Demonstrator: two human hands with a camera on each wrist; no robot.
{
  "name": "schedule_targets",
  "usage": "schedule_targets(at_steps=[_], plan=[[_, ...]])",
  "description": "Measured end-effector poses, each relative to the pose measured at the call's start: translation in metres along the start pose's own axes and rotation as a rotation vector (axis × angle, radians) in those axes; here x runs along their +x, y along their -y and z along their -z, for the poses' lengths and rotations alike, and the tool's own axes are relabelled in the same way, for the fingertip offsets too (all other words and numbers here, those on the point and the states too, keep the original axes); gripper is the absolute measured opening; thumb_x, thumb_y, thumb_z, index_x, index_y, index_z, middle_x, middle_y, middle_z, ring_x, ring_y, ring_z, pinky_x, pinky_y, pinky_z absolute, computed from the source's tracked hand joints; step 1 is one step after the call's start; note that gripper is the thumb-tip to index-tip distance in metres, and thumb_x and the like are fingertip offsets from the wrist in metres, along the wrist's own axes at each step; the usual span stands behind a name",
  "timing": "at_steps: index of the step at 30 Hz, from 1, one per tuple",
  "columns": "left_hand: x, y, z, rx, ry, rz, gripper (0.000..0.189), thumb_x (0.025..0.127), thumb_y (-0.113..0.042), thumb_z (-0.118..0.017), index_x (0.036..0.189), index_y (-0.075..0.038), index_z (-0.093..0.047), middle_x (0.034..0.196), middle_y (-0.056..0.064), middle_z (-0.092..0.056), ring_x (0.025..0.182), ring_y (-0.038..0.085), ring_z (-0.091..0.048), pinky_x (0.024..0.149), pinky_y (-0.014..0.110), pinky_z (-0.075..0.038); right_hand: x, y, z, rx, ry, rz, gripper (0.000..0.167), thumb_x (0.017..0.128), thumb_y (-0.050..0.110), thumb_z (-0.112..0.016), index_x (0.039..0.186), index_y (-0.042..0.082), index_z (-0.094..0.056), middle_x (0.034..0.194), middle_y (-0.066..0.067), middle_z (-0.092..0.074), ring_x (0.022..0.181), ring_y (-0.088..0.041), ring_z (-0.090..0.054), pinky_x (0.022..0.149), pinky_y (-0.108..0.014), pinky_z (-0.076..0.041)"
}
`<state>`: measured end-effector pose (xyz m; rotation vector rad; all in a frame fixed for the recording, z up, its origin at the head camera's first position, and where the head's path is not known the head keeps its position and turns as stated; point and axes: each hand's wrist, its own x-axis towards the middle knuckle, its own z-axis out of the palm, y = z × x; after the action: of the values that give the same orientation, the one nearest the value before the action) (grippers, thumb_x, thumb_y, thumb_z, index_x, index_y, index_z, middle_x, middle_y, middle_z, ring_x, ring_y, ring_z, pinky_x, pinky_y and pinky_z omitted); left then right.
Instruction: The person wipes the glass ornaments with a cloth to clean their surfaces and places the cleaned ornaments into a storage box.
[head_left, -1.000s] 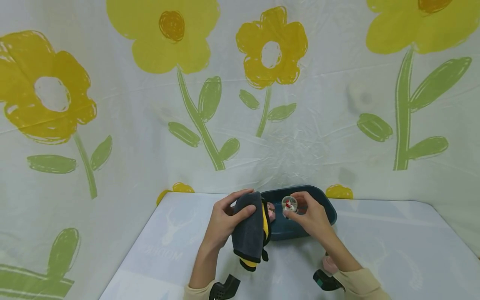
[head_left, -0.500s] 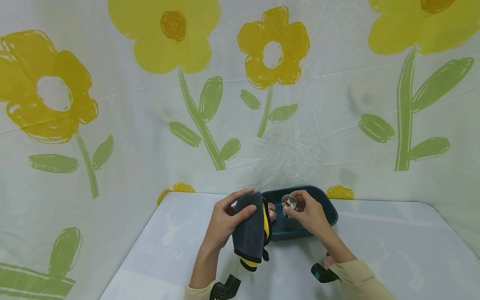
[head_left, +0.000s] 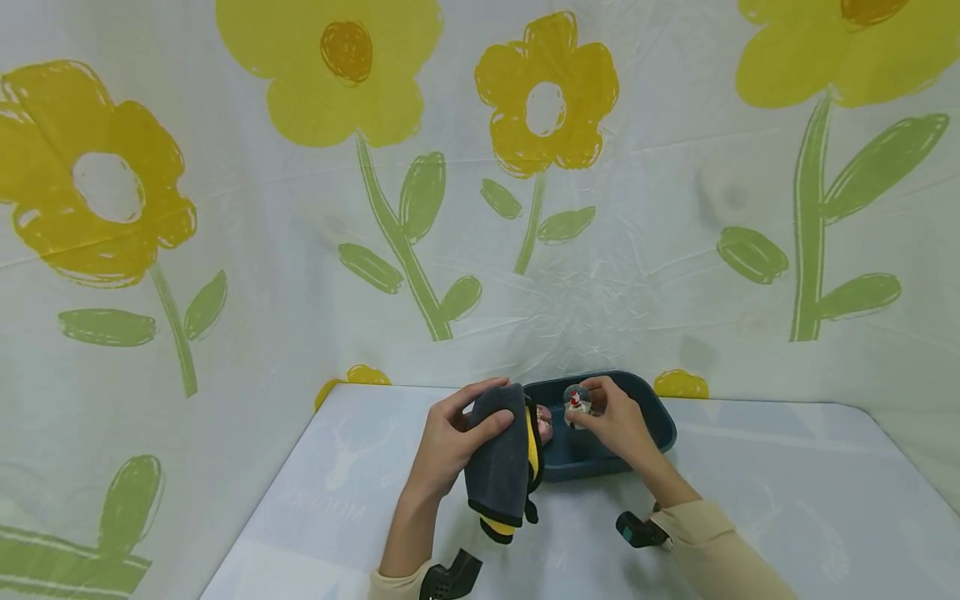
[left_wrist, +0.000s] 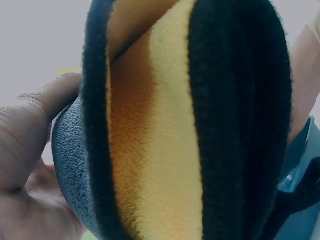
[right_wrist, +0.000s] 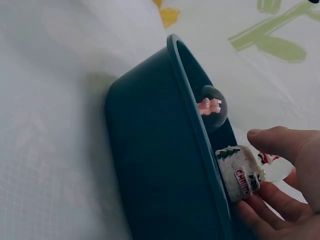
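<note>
A folded cloth [head_left: 498, 458], dark grey outside and yellow inside with black edging, hangs in my left hand [head_left: 450, 433], thumb across its front. In the left wrist view the cloth [left_wrist: 165, 140] fills most of the picture. My right hand [head_left: 622, 421] holds a small snow globe [head_left: 577, 405] with a red-and-white figure, over the dark blue basin [head_left: 592, 472]. Its white base [right_wrist: 240, 172] carries raised lettering in the right wrist view, near the basin rim. A second globe with a pink figure [right_wrist: 212, 107] is at the basin, partly behind the cloth in the head view.
The basin stands at the back edge of the white table [head_left: 337, 492], against a flower-printed curtain [head_left: 637, 250]. Black wrist cameras [head_left: 450, 575] sit on both wrists, over beige sleeves [head_left: 720, 542].
My right forearm has swung slightly upward and left, and the snow globe has turned a little. A pink thing beside the right wrist is now hidden. The left hand keeps its hold.
</note>
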<state>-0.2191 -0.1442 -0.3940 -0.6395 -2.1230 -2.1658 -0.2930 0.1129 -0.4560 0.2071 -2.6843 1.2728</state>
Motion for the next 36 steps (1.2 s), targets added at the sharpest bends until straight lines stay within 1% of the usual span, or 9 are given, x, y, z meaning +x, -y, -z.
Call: schedule_targets(at_steps=[8,11,13,15,18,20,26,30,36], plan=[[0.0,0.001,-0.001,0.013,0.002,-0.001,0.046,0.09,-0.011,-0.07,0.135,-0.005,-0.058,0.122,0.017,-0.066,0.078,0.018,-0.072,0.07,0.033,-0.06,0.006,-0.004,-0.004,-0.029,0.002,-0.029,0.048,0.084,0.021,-0.077,0.123,0.004,-0.054,0.107,-0.018,-0.068,0.097,-0.028,-0.065,0.084,-0.046,-0.054],[0.0,0.0,-0.001,0.011,-0.001,0.003,0.045,0.09,-0.012,-0.07,0.134,-0.009,-0.06,0.122,0.017,-0.066,0.078,0.018,-0.072,0.07,0.033,-0.06,0.008,-0.004,-0.007,-0.039,0.01,-0.038,0.049,0.084,0.02,-0.077,0.123,0.002,-0.054,0.109,-0.019,-0.068,0.099,-0.03,-0.065,0.086,-0.048,-0.054],[0.0,0.0,-0.001,-0.009,0.001,0.008,0.044,0.09,-0.012,-0.07,0.133,-0.012,-0.061,0.124,0.015,-0.065,0.083,0.018,-0.073,0.071,0.033,-0.06,0.009,-0.002,-0.008,-0.045,0.017,-0.049,0.049,0.084,0.02,-0.078,0.124,0.002,-0.054,0.11,-0.02,-0.067,0.101,-0.031,-0.064,0.087,-0.049,-0.053],[0.0,-0.001,-0.001,-0.018,0.004,0.005,0.043,0.09,-0.012,-0.07,0.133,-0.014,-0.061,0.125,0.015,-0.065,0.083,0.018,-0.073,0.071,0.034,-0.061,0.009,0.0,-0.009,-0.046,0.026,-0.059,0.05,0.084,0.02,-0.078,0.124,0.002,-0.054,0.112,-0.021,-0.067,0.103,-0.033,-0.064,0.089,-0.05,-0.052],[0.0,0.0,-0.001,-0.021,0.007,-0.002,0.044,0.09,-0.012,-0.07,0.133,-0.012,-0.061,0.125,0.015,-0.064,0.084,0.017,-0.073,0.071,0.034,-0.061,0.011,0.0,-0.011,-0.052,0.039,-0.082,0.051,0.084,0.02,-0.078,0.125,0.002,-0.054,0.114,-0.021,-0.066,0.106,-0.034,-0.063,0.091,-0.05,-0.052],[0.0,0.0,-0.001,-0.005,0.005,-0.009,0.044,0.09,-0.011,-0.07,0.133,-0.012,-0.061,0.124,0.015,-0.065,0.08,0.017,-0.073,0.07,0.033,-0.061,0.011,0.0,-0.012,-0.057,0.045,-0.092,0.051,0.084,0.02,-0.078,0.125,0.001,-0.053,0.115,-0.021,-0.066,0.107,-0.034,-0.063,0.092,-0.051,-0.051],[0.001,0.001,-0.001,-0.008,0.007,-0.005,0.043,0.091,-0.011,-0.069,0.133,-0.013,-0.061,0.124,0.014,-0.065,0.08,0.017,-0.073,0.07,0.034,-0.061,0.012,-0.004,-0.015,-0.065,0.052,-0.101,0.048,0.084,0.018,-0.077,0.122,-0.001,-0.054,0.111,-0.02,-0.066,0.102,-0.032,-0.064,0.087,-0.048,-0.052],[0.001,0.0,-0.001,-0.012,0.009,0.008,0.044,0.091,-0.012,-0.069,0.134,-0.011,-0.06,0.126,0.014,-0.063,0.083,0.018,-0.073,0.071,0.034,-0.061,0.011,-0.003,-0.015,-0.069,0.064,-0.113,0.047,0.084,0.017,-0.077,0.12,-0.002,-0.053,0.109,-0.021,-0.066,0.098,-0.031,-0.064,0.083,-0.046,-0.052],[0.001,0.0,-0.002,-0.008,0.004,0.019,0.043,0.091,-0.013,-0.069,0.133,-0.014,-0.061,0.128,0.014,-0.063,0.086,0.019,-0.073,0.072,0.034,-0.061,0.011,0.002,-0.016,-0.099,0.093,-0.154,0.048,0.084,0.017,-0.077,0.121,-0.001,-0.052,0.111,-0.021,-0.064,0.098,-0.031,-0.062,0.083,-0.046,-0.052]])
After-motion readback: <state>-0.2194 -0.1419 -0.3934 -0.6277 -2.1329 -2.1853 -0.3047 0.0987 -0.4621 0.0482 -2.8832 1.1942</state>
